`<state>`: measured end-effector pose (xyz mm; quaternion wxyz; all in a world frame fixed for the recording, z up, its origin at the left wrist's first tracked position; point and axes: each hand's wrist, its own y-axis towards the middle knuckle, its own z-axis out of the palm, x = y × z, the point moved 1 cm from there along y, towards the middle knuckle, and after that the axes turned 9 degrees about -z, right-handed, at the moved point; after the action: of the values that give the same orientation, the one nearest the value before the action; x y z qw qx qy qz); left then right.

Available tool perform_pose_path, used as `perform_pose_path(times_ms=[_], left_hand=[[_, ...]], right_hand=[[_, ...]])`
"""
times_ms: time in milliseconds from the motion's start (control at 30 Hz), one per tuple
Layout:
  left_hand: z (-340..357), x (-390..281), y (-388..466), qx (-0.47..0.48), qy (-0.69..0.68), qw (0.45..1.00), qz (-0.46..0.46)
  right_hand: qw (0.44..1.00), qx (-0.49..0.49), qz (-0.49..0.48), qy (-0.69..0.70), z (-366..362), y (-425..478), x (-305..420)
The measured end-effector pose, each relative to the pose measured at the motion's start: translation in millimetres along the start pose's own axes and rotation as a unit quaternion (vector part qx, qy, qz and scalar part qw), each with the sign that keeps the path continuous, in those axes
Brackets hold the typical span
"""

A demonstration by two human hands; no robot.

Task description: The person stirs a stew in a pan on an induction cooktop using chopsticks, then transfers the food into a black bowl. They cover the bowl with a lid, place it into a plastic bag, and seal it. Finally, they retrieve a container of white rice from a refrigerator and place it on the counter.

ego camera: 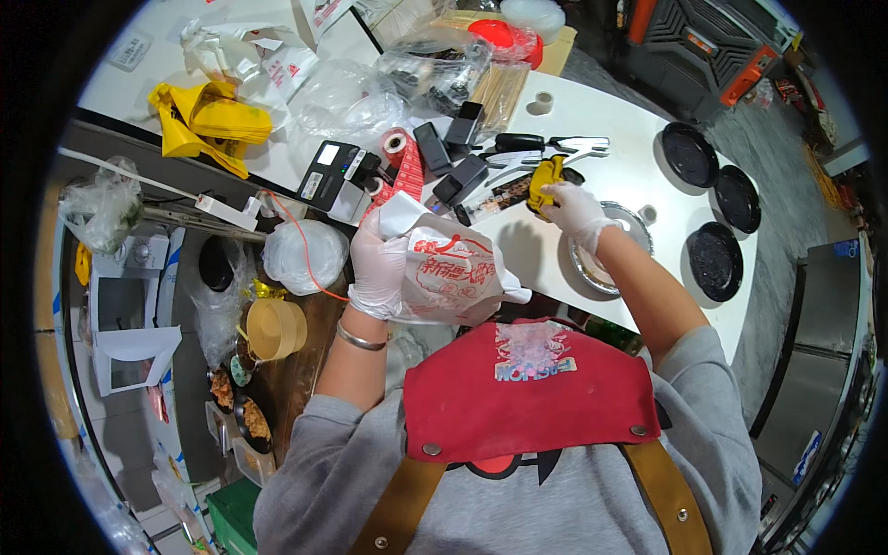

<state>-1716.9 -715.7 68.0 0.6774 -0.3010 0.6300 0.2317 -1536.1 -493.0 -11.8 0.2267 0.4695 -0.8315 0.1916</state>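
Note:
My left hand (378, 267), in a thin white glove, grips a white plastic carrier bag (454, 270) with red printing, held up in front of the apron. In a matching glove, my right hand (579, 211) has its fingers on a crumpled yellow item (544, 182) with dark parts, lying over a narrow clear packet (503, 200); I cannot tell its material. Beneath my right wrist, partly hidden, sits a round foil container (579, 260). Tongs with black handles (520, 143) lie just beyond the yellow item.
Three round black pans (716, 262) stand along the right side of the white table (624, 114). A label printer (336, 177), a roll of red labels (395, 143) and black devices (461, 180) crowd the middle. Yellow bags (215, 125) lie at upper left. An orange cable (305, 239) hangs left.

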Motion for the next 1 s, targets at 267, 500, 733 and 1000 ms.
perform_pose_path(times_ms=[267,500,733,1000], left_hand=[[-24.3,15.1,34.0,0.003,0.039,0.999,-0.022],[-31.7,18.0,72.8,0.006,0.044,0.999,-0.021],[-13.8,1.0,103.3,0.058,0.081,0.995,-0.002],[13.2,-31.5,94.5,0.125,0.138,0.982,0.044]], right_hand=[[0.935,0.065,0.014,-0.349,94.4,79.3,-90.0],[0.971,0.112,0.062,-0.202,34.1,87.5,-49.2],[0.952,0.019,0.001,0.305,-43.5,53.7,80.4],[0.943,-0.028,0.034,0.331,-31.1,34.4,91.7]])
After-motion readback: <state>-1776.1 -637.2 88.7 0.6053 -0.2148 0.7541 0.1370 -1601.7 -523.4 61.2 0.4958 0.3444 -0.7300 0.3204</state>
